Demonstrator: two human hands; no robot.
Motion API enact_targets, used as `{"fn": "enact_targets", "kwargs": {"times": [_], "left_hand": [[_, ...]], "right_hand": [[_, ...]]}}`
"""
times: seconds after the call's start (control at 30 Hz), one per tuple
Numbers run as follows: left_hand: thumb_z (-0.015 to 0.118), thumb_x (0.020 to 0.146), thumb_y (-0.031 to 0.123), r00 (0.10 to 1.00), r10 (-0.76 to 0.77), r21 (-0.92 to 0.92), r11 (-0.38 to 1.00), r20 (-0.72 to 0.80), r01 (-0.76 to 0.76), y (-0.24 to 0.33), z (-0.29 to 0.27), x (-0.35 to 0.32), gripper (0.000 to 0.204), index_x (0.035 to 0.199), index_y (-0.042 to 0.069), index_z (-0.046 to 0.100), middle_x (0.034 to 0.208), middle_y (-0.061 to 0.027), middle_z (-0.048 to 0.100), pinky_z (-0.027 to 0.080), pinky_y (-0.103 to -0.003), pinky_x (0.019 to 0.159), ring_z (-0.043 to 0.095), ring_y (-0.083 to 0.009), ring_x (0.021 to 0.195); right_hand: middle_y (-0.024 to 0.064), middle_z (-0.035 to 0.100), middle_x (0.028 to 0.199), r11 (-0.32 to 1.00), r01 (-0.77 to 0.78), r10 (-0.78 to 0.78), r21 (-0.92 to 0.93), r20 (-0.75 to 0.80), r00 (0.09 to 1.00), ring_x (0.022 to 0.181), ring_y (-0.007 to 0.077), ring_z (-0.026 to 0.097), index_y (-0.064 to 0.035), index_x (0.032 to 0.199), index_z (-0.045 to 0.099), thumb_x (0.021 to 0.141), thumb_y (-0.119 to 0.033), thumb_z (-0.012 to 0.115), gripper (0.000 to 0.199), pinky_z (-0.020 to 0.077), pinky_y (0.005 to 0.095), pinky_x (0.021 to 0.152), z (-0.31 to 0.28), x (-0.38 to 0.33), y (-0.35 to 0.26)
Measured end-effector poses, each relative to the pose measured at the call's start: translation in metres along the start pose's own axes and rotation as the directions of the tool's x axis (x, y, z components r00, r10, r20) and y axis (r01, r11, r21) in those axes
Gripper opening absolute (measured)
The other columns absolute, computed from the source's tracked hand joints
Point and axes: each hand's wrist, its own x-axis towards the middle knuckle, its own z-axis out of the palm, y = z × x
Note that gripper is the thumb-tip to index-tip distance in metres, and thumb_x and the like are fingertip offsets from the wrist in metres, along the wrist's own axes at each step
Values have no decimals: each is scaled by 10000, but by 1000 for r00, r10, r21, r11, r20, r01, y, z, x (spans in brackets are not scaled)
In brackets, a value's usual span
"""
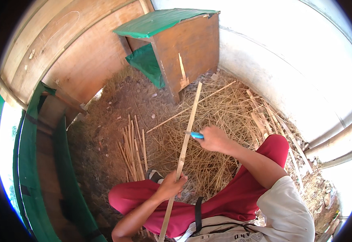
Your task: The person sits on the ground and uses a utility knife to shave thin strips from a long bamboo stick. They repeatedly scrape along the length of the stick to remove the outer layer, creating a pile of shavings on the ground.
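The person sits on the ground with legs in red trousers (240,201), working a long bamboo strip (184,145). The left hand (171,186) is closed in a firm grip around the lower part of the strip, which runs up and away from it toward the wooden box with a green cover (176,40), while its bottom end passes down below the hand toward the lap. The right hand (214,139) is wrapped tight around a blue-handled knife (195,135), whose working end meets the strip above the left grip, about halfway along its length.

Judged from this, the step in hand is shaving or splitting the strip: the blade is set against the edge and the strip is braced from below. The next move would call for a steady hold with the left grip, well clear of the blade's path, and a controlled stroke along the grain away from the body.

Just left of the left grip lies a bundle of cut bamboo slats (132,151); beyond the right grip, thin shavings (224,109) cover the ground by the white wall (285,60).
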Motion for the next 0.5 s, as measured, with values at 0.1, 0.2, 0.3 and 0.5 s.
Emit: {"fn": "enact_targets", "kwargs": {"times": [0.1,0.2,0.3,0.5], "left_hand": [[605,958,161,998,29,111,994,-57,-22,22,-4,9,190,951,24,474,646,-19,488,421,-287,417,507,-103,476],[644,929,182,983,117,191,978,-141,-89,30,-6,20,233,935,16,482,672,-37,505,435,-305,469,516,-117,500],[666,914,202,955,209,211,964,-210,-164,26,-6,32,261,930,21,478,694,-47,515,436,-314,495,519,-126,527],[655,921,206,880,347,424,885,-323,-194,24,7,33,266,911,26,459,685,-90,515,435,-353,522,517,-159,547]], "right_hand": [[146,634,686,992,85,-93,-91,-85,992,600,307,657,-27,848,703,916,-299,643,287,555,426,579,14,-1,-1],[178,668,729,986,98,-110,-137,-80,991,664,343,684,-20,824,700,896,-309,645,303,561,446,613,11,-3,-8],[162,671,709,985,82,-101,-151,-121,987,640,348,677,-38,800,704,880,-324,654,301,559,454,611,15,2,-9],[195,661,683,994,70,-88,-82,-226,970,663,373,677,-23,776,702,809,-262,671,243,552,472,611,13,7,-18]]}}
